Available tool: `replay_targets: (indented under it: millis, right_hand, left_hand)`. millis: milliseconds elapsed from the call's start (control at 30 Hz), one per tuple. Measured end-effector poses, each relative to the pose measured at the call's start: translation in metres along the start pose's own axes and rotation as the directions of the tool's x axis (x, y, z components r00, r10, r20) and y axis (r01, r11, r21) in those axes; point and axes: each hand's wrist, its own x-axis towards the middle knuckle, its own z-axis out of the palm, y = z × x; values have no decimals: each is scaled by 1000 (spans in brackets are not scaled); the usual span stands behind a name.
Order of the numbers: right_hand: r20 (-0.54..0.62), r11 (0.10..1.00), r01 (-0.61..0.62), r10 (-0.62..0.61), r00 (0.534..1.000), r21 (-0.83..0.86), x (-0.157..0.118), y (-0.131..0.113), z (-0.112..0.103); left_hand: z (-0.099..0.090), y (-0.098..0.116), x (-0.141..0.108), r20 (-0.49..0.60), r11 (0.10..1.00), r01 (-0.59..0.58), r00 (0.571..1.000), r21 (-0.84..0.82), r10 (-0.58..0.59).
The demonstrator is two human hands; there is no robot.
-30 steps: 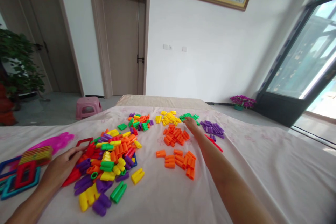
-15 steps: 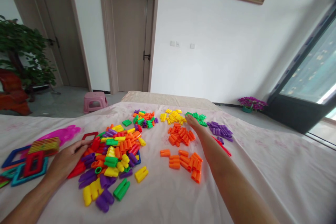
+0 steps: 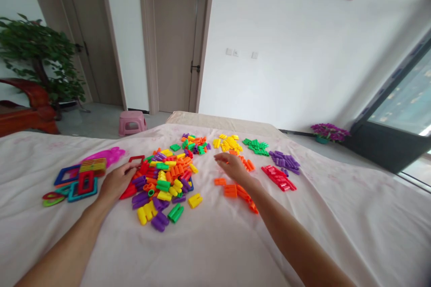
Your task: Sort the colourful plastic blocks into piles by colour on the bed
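Note:
My left hand (image 3: 117, 180) rests at the left edge of a mixed heap of plastic building pieces (image 3: 164, 184), fingers stretched out and touching red pieces (image 3: 129, 188). Nothing shows gripped in it. Pieces in the heap are orange, yellow, green, purple and red double tubes. My right hand (image 3: 234, 168) hangs over the orange pile (image 3: 248, 163), hiding part of it, with its fingers extended toward the heap and no piece visible in them. Around it lie separate piles of yellow pieces (image 3: 230, 144), green pieces (image 3: 256, 147), purple pieces (image 3: 285, 162) and red pieces (image 3: 278, 178).
Magnetic tile frames (image 3: 82, 190) and a pink flat piece (image 3: 109, 157) lie at the left. A smaller mixed pile (image 3: 195, 144) sits behind the heap. Everything rests on a pale cloth (image 3: 208, 251). A pink stool (image 3: 132, 122) stands on the floor beyond.
My right hand has drawn back from the green pile, leftward and nearer, over the orange pile. My left hand stays by the heap. The view has shifted, and the red pile now shows.

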Motion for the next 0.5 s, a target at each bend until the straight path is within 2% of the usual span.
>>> replay_targets:
  millis: [133,233,333,500]
  right_hand:
    - [198,988,136,-121,973,-67,-63,-52,40]
    - [284,965,224,-179,942,-137,-81,-67,51]
    - [272,978,181,-146,951,-107,-82,-69,51]
    - [265,994,27,-55,963,109,-84,-61,50]
  left_hand:
    - [1,-2,0,15,1000,-7,1000,6,7]
    - [4,-7,3,28,1000,-10,1000,-6,11]
    - [6,-11,6,40,1000,-6,999,-8,6]
    - [8,-14,8,37,1000,-16,999,9,16]
